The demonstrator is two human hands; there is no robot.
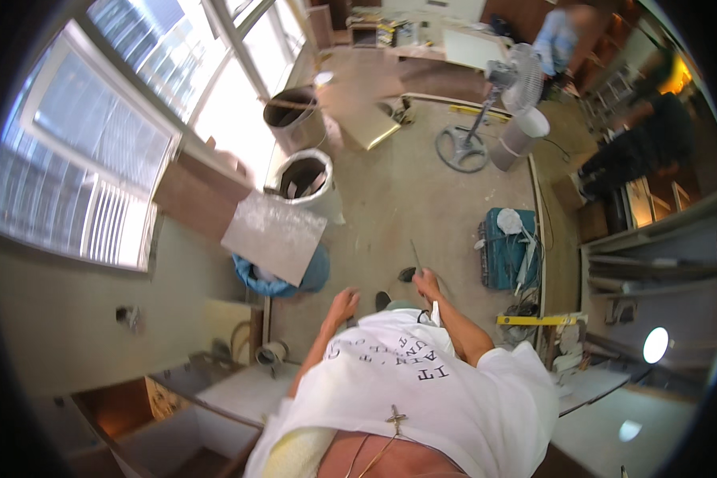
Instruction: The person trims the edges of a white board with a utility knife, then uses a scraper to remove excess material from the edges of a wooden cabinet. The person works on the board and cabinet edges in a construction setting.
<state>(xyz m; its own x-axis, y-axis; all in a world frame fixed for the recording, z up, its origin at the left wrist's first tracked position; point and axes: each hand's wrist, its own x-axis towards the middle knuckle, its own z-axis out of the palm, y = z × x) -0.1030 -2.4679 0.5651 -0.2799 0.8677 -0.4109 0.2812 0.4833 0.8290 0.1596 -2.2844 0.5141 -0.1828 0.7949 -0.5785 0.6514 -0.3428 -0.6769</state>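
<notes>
My right hand (428, 286) is closed around a thin, dark, rod-like tool (415, 253) that points away from me over the floor. Its exact kind is too small to make out. My left hand (343, 306) hangs lower, to the left, with the fingers curled in. Whether anything sits inside those fingers is hidden. Below the hands, my dark shoes (383, 300) show on the dusty floor (382, 211).
Left stand a white sack (332, 199), a round bin (295, 119) and a flat board (276, 237) over a blue bag (317, 269). Rightward are a teal tool case (498, 259), a yellow level (534, 320) and a standing fan (523, 78). People work at far right.
</notes>
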